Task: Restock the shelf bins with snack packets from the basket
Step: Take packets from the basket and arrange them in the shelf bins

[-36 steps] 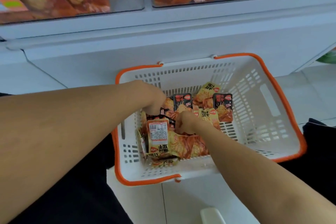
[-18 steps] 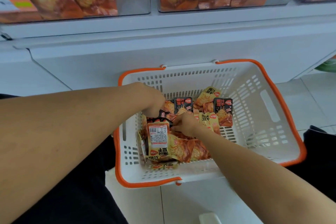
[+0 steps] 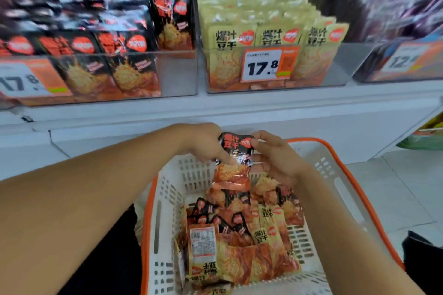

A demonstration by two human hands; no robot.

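A black snack packet [image 3: 233, 161] with an orange lower half is held above the basket, below the shelf edge. My left hand [image 3: 206, 143] grips its left side and my right hand [image 3: 275, 157] grips its right side. Under them the white basket [image 3: 345, 189] with an orange rim holds several black and yellow snack packets [image 3: 242, 237]. On the shelf, a clear bin of black packets [image 3: 100, 50] stands at the left and a clear bin of yellow packets [image 3: 271, 38] at the centre.
A third bin [image 3: 393, 19] with purple packets is at the right. Price tags reading 17.8 [image 3: 263, 64] hang on the bin fronts. White shelf ledge [image 3: 215, 105] runs between bins and basket. Tiled floor lies at the right.
Both hands have come up out of the basket holding a black packet between them. The view has tilted upward, so the shelf bins now show in full.
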